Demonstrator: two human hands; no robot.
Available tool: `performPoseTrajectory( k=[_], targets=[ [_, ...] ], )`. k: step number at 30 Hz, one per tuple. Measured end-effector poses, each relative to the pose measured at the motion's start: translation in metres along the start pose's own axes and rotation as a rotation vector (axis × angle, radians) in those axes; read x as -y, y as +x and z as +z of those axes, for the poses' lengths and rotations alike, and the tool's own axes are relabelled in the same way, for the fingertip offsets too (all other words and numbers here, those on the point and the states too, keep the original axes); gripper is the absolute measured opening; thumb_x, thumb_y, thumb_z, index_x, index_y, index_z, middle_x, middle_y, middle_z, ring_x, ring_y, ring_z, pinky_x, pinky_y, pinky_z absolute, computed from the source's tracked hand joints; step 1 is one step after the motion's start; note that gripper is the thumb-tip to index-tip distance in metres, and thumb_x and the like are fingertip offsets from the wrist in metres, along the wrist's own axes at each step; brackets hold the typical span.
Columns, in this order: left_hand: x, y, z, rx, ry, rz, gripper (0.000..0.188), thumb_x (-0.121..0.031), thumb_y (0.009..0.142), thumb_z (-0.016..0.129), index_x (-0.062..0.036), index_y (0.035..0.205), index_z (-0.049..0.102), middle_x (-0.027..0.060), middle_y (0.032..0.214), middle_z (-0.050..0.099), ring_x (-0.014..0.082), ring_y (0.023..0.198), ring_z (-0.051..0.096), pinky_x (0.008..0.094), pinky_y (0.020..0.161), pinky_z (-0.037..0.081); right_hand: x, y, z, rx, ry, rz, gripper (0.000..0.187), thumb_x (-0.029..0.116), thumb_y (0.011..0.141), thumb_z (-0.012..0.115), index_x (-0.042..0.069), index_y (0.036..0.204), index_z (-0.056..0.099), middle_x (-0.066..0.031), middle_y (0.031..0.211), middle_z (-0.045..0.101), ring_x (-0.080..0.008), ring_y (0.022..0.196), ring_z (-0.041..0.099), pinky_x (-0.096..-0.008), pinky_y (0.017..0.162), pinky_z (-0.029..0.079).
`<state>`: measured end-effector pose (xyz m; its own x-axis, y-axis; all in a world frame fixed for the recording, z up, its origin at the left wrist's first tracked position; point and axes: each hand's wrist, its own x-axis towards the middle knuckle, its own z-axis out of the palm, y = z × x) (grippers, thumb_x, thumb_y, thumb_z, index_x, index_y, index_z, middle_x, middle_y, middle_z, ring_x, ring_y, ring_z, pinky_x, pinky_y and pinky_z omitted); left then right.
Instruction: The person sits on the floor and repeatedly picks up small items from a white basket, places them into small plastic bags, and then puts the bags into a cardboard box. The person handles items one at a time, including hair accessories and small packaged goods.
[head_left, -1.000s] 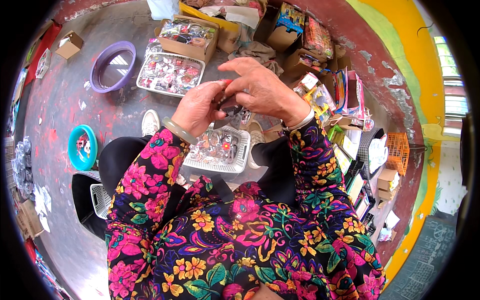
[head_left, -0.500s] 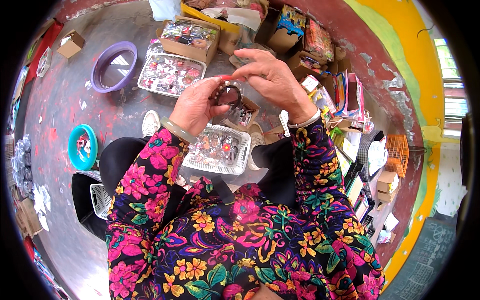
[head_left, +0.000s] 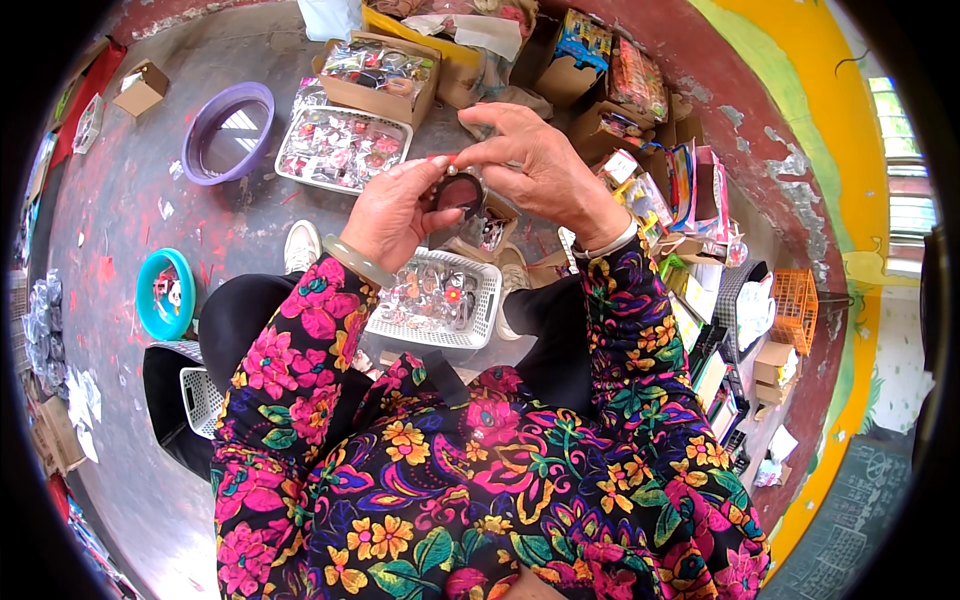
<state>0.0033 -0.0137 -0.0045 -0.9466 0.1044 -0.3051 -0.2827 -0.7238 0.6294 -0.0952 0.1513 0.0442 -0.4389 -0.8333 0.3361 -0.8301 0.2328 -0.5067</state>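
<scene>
In front of me my left hand point(head_left: 388, 208) pinches a dark ring-shaped hair tie point(head_left: 461, 193) with a few pale beads on its edge. It seems to sit in a clear wrapper, though glare blurs this. At its top shows a small red strip point(head_left: 441, 158), and the fingertips of my right hand point(head_left: 545, 165) close on it from the right, one finger raised away. Under my hands stands a white basket point(head_left: 487, 312) of small wrapped pieces, between my shoes. Behind the hair tie, a small cardboard box point(head_left: 503, 213) of similar pieces is partly hidden.
Ahead are another white basket point(head_left: 284, 165) and a cardboard box point(head_left: 425, 92) of packets. To the left stand a purple basin point(head_left: 190, 150) and a teal basin point(head_left: 145, 300). Stacked boxes and an orange crate point(head_left: 797, 312) line the wall at right.
The hair tie has turned slightly and sits a little lower, its opening looking darker. My right hand has shifted slightly left and down, still at the red strip.
</scene>
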Motion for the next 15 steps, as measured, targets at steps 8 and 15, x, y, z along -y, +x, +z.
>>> performPoseTrajectory(
  k=[8, 15],
  targets=[
    [0.0008, -0.0003, -0.0020, -0.006, 0.004, -0.028, 0.021, -0.022, 0.091, 0.052, -0.0050, 0.103, 0.057, 0.0029, 0.092, 0.061, 0.0113, 0.082, 0.061, 0.0212, 0.057, 0.053, 0.0014, -0.0007, 0.0027, 0.074, -0.047, -0.013, 0.027, 0.007, 0.070, 0.056, 0.010, 0.093, 0.068, -0.0134, 0.120, 0.053, -0.0307, 0.116, 0.045, -0.0384, 0.097, 0.035],
    [0.0037, 0.0029, -0.0069, 0.019, 0.010, -0.012, 0.022, -0.020, 0.091, 0.049, -0.0035, 0.104, 0.057, 0.0041, 0.093, 0.060, 0.0129, 0.086, 0.059, 0.0238, 0.064, 0.053, 0.0015, -0.0010, 0.0039, 0.152, 0.031, 0.002, 0.028, 0.006, 0.070, 0.053, 0.007, 0.095, 0.067, -0.0167, 0.120, 0.053, -0.0337, 0.117, 0.043, -0.0396, 0.100, 0.033]
  ],
)
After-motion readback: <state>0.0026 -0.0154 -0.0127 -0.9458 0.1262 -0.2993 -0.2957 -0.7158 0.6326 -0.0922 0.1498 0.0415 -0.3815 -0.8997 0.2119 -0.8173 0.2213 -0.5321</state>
